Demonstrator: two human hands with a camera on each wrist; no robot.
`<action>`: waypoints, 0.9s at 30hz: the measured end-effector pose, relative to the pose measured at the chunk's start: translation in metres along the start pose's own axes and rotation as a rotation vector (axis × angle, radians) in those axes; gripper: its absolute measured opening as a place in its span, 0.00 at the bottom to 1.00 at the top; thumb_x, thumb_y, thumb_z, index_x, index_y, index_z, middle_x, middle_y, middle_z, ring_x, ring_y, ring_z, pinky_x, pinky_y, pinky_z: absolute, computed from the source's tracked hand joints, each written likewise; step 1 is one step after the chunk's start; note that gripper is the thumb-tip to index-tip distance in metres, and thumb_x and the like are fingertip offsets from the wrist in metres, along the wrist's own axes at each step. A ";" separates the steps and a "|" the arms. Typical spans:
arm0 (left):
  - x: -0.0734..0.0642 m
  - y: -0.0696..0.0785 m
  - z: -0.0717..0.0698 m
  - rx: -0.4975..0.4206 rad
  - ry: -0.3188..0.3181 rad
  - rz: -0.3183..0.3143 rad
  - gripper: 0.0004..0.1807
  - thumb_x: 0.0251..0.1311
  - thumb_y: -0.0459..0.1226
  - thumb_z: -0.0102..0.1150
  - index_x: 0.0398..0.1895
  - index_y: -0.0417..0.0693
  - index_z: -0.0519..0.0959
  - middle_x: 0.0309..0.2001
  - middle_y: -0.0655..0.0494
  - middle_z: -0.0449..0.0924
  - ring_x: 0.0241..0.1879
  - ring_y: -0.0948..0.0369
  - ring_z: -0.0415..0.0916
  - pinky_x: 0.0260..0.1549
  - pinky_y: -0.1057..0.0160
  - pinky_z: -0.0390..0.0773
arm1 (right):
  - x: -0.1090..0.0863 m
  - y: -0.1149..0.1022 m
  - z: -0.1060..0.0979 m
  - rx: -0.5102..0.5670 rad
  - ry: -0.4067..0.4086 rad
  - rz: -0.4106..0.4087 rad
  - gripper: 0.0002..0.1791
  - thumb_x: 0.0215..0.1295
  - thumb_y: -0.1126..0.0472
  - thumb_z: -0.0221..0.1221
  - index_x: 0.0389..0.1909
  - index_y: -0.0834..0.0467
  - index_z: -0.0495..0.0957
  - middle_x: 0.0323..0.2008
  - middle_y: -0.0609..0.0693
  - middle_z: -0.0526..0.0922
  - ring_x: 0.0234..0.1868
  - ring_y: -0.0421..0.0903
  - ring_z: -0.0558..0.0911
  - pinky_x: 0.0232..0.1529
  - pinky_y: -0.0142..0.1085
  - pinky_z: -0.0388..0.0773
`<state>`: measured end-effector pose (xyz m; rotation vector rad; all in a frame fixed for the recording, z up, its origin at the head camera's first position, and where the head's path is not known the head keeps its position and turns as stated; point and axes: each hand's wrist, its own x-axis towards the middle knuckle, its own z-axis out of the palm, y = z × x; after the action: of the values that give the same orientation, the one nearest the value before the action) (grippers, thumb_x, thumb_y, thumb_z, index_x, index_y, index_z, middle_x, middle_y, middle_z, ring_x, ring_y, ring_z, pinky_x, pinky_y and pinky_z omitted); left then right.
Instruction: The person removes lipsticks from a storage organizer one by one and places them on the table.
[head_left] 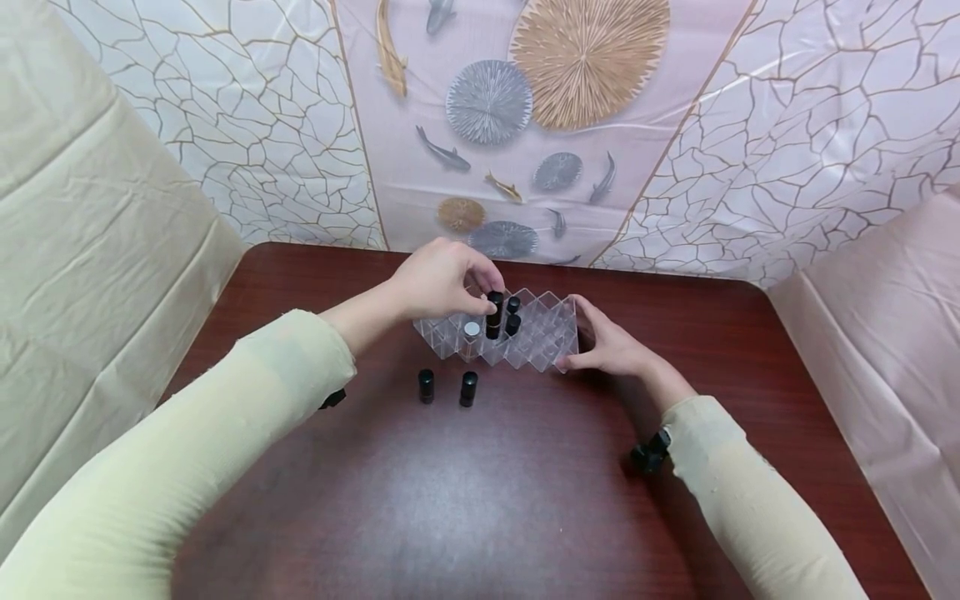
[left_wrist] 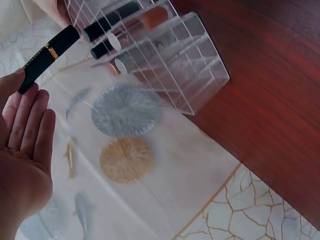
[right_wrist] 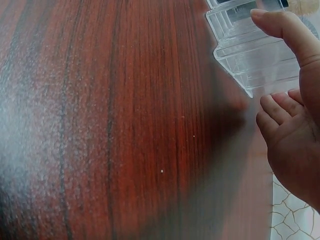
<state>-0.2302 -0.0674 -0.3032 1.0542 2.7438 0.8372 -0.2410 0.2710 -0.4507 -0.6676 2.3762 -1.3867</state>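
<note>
Between thumb and fingertips, my left hand (head_left: 450, 279) pinches a black lipstick tube (head_left: 493, 317) with a gold band (left_wrist: 51, 51), held upright over the clear diamond-grid lipstick organizer (head_left: 546, 340). At the organizer's right end, my right hand (head_left: 611, 343) grips it, thumb at the front corner and fingers round the back. Two black-capped tubes (head_left: 513, 313) stand in slots just right of the held lipstick. A tube with a pale silver top (head_left: 471, 329) sits in a slot to its left. Seen through the clear wall in the left wrist view is an orange-brown tube (left_wrist: 155, 17).
Two more black lipstick tubes (head_left: 426, 385) stand on the dark red wooden table (head_left: 450, 500) in front of the organizer. Patterned cloth (head_left: 487, 183) hangs behind the table's back edge, with plain cloth walls at both sides.
</note>
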 end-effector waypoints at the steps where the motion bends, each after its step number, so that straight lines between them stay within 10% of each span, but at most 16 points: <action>1: 0.000 0.001 0.002 0.000 -0.005 0.007 0.12 0.59 0.41 0.76 0.47 0.53 0.91 0.40 0.62 0.92 0.43 0.63 0.89 0.50 0.59 0.81 | 0.000 0.000 0.000 0.001 -0.002 -0.001 0.55 0.57 0.75 0.75 0.78 0.68 0.49 0.75 0.70 0.64 0.81 0.65 0.62 0.80 0.60 0.55; 27: -0.014 0.010 0.061 0.109 -0.107 0.076 0.11 0.57 0.41 0.79 0.43 0.57 0.91 0.40 0.66 0.92 0.47 0.66 0.86 0.50 0.59 0.83 | 0.001 0.000 0.000 0.000 0.001 0.019 0.57 0.58 0.73 0.74 0.80 0.70 0.46 0.78 0.71 0.60 0.81 0.66 0.60 0.80 0.61 0.54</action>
<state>-0.1972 -0.0425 -0.3514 1.1933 2.7014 0.6262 -0.2417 0.2709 -0.4503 -0.6422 2.3768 -1.3797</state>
